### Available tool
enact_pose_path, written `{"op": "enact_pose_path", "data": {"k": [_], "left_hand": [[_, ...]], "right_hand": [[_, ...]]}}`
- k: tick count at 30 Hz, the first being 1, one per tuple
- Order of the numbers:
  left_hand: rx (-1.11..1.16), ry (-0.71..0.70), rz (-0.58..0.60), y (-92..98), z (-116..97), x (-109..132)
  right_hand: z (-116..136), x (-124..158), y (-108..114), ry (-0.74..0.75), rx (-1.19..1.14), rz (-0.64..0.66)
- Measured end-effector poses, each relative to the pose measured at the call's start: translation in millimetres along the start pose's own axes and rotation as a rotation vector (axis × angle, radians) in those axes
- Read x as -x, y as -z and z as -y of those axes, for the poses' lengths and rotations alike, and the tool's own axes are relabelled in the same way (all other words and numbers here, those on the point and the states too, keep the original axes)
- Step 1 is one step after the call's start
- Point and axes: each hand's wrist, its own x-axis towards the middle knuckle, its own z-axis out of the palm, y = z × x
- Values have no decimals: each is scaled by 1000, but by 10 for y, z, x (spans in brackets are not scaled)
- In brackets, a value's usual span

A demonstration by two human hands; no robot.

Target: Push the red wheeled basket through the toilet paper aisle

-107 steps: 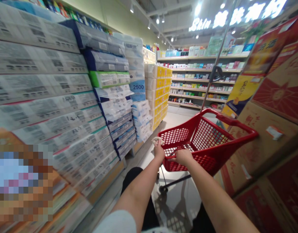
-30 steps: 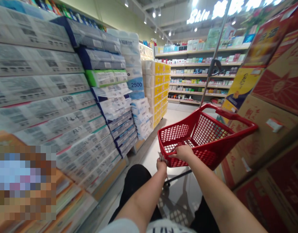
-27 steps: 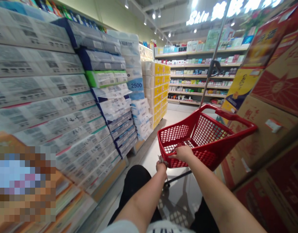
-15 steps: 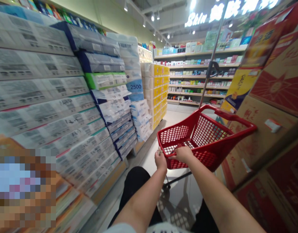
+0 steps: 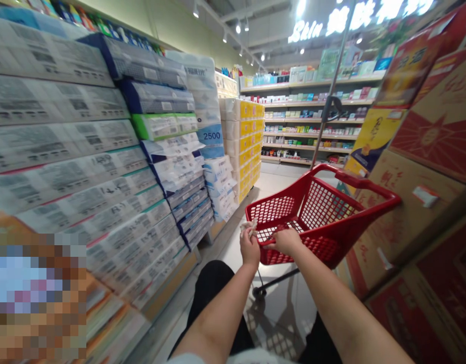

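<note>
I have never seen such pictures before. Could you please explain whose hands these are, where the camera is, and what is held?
There is no machine: these are one person's bare hands. The single camera is worn on the head and looks forward and down. The left hand holds a pale crumpled cloth at the near corner of a red cart, which stands on the floor. The right hand grips the cart's rim. Wrapped packs are stacked on the left, boxes on the right, and shelves stand behind.
</note>
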Motion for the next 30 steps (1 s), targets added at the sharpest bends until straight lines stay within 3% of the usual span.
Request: {"op": "enact_pose_path", "data": {"k": [4, 9, 14, 20, 26, 30], "left_hand": [[-124, -208, 115, 51, -129, -12], [-315, -28, 125, 43, -184, -80], [-382, -194, 278, 41, -202, -66], [-400, -46, 186, 40, -191, -179], [-349, -234, 341, 112, -221, -78], [-353, -146, 362, 129, -288, -143]], "right_hand": [[0, 1, -12, 0, -4, -14], [-3, -8, -42, -2, -9, -23], [1, -6, -41, 11, 0, -21], [14, 0, -24, -8, -13, -17], [0, -7, -54, 13, -22, -28], [-1, 11, -43, 9, -16, -38]]}}
